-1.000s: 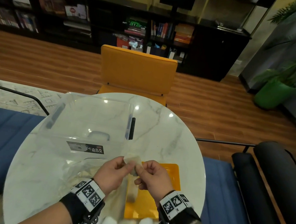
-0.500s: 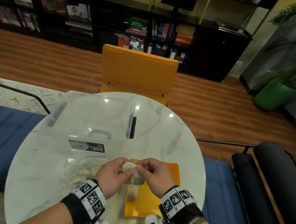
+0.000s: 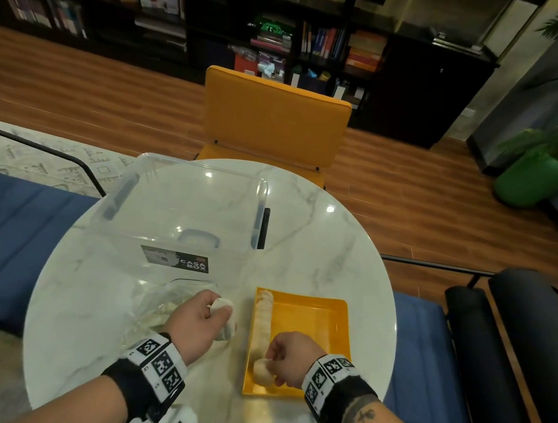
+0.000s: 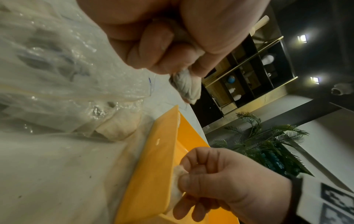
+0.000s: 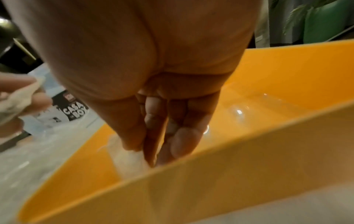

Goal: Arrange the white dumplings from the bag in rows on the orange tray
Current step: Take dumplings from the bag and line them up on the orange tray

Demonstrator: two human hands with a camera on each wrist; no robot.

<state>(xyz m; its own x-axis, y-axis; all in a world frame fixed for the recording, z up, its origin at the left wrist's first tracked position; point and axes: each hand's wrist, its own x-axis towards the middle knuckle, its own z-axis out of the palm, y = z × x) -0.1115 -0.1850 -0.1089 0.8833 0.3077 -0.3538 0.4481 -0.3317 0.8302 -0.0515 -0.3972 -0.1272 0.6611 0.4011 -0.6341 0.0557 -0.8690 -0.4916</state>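
An orange tray [image 3: 317,322] lies on the marble table with one row of white dumplings [image 3: 261,323] along its left wall. My right hand [image 3: 271,365] pinches a dumpling [image 3: 261,369] low at the near end of that row; in the right wrist view its fingertips [image 5: 153,151] hold the dumpling [image 5: 126,157] close to the tray [image 5: 277,84] floor. My left hand [image 3: 221,317] hovers left of the tray beside the clear plastic bag [image 3: 157,305] and grips dumplings [image 3: 222,305], seen bunched in its fingers [image 4: 186,86]. More dumplings [image 4: 116,128] lie inside the bag [image 4: 57,72].
A clear plastic storage box [image 3: 185,208] labelled CASA BOX stands behind the bag. An orange chair [image 3: 273,121] faces the far table edge. Blue seats flank the round table [image 3: 329,244]. The tray's right part holds nothing.
My hands were joined above the tray, working one clump of dumplings. They have parted: the right dropped to the tray's near-left corner with a dumpling, the left drew back toward the bag.
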